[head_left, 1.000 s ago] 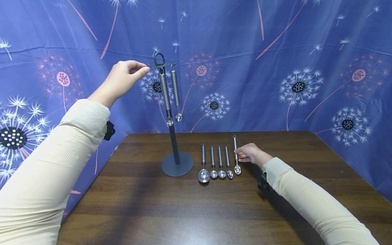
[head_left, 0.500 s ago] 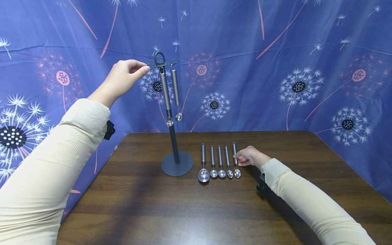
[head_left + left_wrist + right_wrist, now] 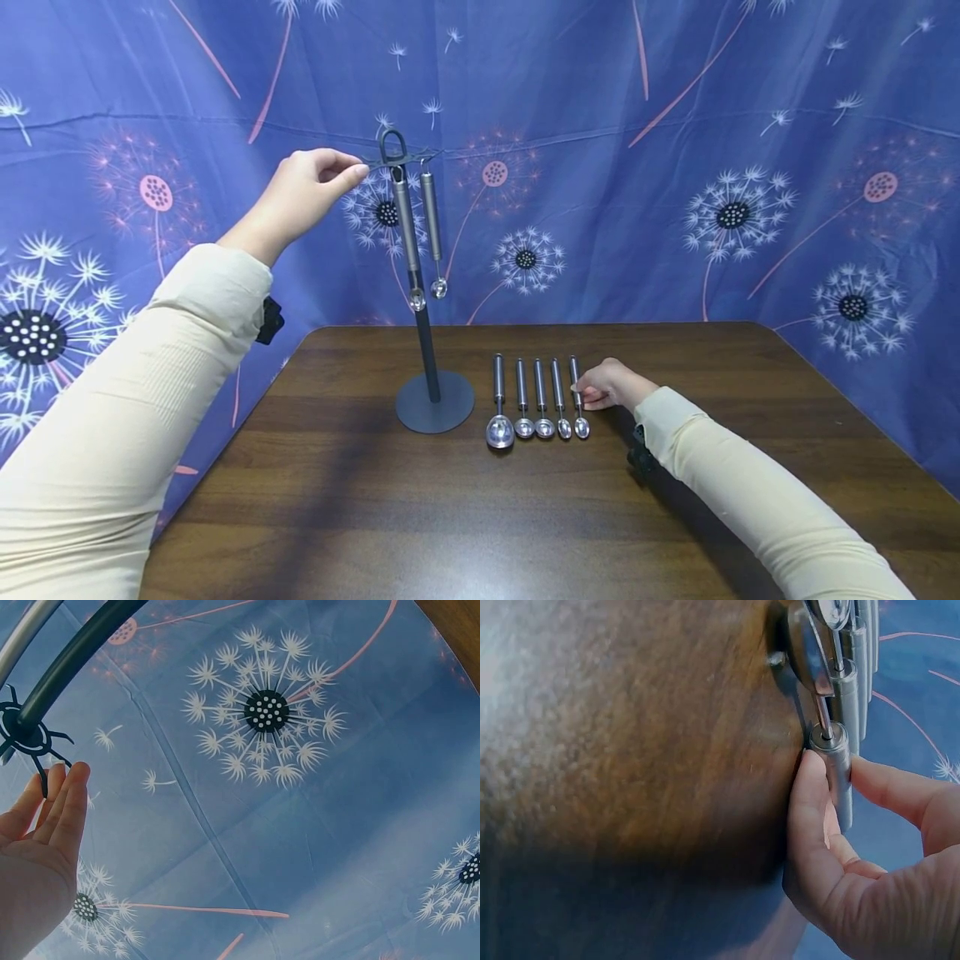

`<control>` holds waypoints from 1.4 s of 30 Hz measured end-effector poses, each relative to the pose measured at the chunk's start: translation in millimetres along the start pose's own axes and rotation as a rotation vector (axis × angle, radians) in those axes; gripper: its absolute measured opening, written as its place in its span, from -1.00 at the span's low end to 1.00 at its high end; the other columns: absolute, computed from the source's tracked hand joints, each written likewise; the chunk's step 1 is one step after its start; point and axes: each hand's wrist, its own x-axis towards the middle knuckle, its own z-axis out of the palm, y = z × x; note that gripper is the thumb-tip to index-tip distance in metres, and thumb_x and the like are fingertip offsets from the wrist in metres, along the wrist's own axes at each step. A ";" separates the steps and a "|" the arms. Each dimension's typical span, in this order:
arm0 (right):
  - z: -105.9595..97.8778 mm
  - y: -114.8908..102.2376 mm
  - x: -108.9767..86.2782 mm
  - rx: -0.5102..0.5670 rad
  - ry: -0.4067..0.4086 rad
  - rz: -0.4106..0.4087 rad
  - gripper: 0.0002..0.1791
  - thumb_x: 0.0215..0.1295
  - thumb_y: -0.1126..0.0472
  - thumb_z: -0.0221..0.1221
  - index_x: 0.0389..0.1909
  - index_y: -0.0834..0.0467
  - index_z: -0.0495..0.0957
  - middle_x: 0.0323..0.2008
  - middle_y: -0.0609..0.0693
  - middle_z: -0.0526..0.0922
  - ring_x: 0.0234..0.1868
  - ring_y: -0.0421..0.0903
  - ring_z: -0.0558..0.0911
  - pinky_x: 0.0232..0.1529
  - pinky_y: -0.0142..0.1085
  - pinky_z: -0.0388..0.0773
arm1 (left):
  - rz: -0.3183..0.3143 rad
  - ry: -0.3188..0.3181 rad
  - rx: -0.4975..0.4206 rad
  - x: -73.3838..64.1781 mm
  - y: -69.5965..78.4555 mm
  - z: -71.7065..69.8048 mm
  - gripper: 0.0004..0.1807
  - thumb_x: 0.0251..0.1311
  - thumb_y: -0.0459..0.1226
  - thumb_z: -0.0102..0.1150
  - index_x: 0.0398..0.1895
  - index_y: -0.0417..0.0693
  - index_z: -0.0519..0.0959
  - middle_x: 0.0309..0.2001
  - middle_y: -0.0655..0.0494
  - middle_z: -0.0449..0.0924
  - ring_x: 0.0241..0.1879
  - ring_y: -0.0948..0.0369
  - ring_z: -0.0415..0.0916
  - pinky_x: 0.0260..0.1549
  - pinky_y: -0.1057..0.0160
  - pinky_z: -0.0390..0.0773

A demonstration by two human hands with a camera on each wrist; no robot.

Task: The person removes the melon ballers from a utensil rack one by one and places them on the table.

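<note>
At the left, my left hand (image 3: 311, 187) pinches a hook at the top of a dark utensil stand (image 3: 435, 404); in the left wrist view its fingertips (image 3: 75, 776) meet that hook. Two small steel melon ballers (image 3: 431, 221) hang from the stand. To the right, my right hand (image 3: 611, 385) pinches the handle of a melon baller with an oval bowl (image 3: 582, 427), the last in a row on the table. In the right wrist view, thumb and fingers close on this handle (image 3: 838, 776) below its bowl.
Left of the held one lie another oval-bowled baller (image 3: 564, 427), two round-bowled ones (image 3: 543, 427) and a large scoop (image 3: 499, 432), handles pointing away. They rest on a brown wooden table (image 3: 450, 517). A blue dandelion-print cloth (image 3: 600, 233) hangs behind.
My right hand has drawn the oval-bowled melon baller slightly nearer, so its bowl lines up with the row. The left hand has stayed on the stand's hook.
</note>
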 end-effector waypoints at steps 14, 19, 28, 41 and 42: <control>2.0 1.1 0.3 -0.014 0.015 0.005 -0.47 0.21 0.44 0.21 0.05 0.39 0.09 -0.58 0.01 0.48 -0.63 -0.19 0.52 -0.39 -0.33 0.68 | 0.002 -0.003 -0.010 0.2 -1.7 0.8 -0.40 0.41 0.09 -0.08 0.31 -0.11 0.42 0.24 -0.15 0.48 0.24 0.00 0.41 0.26 -0.04 0.35; 0.7 1.7 -2.1 -0.005 0.001 0.014 -0.54 0.22 0.42 0.22 0.00 0.41 0.18 -0.60 -0.01 0.49 -0.65 -0.21 0.51 -0.39 -0.33 0.67 | -0.004 -0.009 -0.014 -0.2 -2.0 1.9 -0.41 0.41 0.09 -0.08 0.30 -0.12 0.43 0.23 -0.15 0.48 0.23 0.00 0.41 0.25 -0.02 0.35; -6.4 0.6 4.4 0.020 -0.053 0.013 -0.66 0.17 0.38 0.30 -0.19 0.39 0.32 -0.64 -0.01 0.53 -0.65 -0.20 0.53 -0.42 -0.34 0.66 | -0.006 0.001 -0.007 1.4 -2.0 0.2 -0.41 0.41 0.09 -0.08 0.31 -0.10 0.42 0.25 -0.12 0.47 0.25 0.01 0.40 0.27 -0.02 0.35; -9.3 -4.5 -2.3 0.028 -0.029 0.022 -0.70 0.28 0.37 0.19 -0.13 0.34 0.26 -0.63 -0.03 0.50 -0.64 -0.24 0.54 -0.31 -0.34 0.69 | -0.001 -0.004 0.000 1.4 -1.9 0.5 -0.40 0.41 0.10 -0.09 0.31 -0.11 0.42 0.25 -0.13 0.47 0.25 0.00 0.40 0.27 -0.03 0.35; -10.6 -5.3 -1.7 0.031 -0.034 0.021 -0.71 0.29 0.37 0.18 -0.13 0.35 0.26 -0.64 -0.04 0.49 -0.65 -0.25 0.54 -0.30 -0.34 0.68 | 0.000 -0.001 0.001 1.5 -2.1 0.7 -0.40 0.41 0.09 -0.09 0.31 -0.11 0.43 0.25 -0.13 0.47 0.25 0.00 0.40 0.27 -0.02 0.35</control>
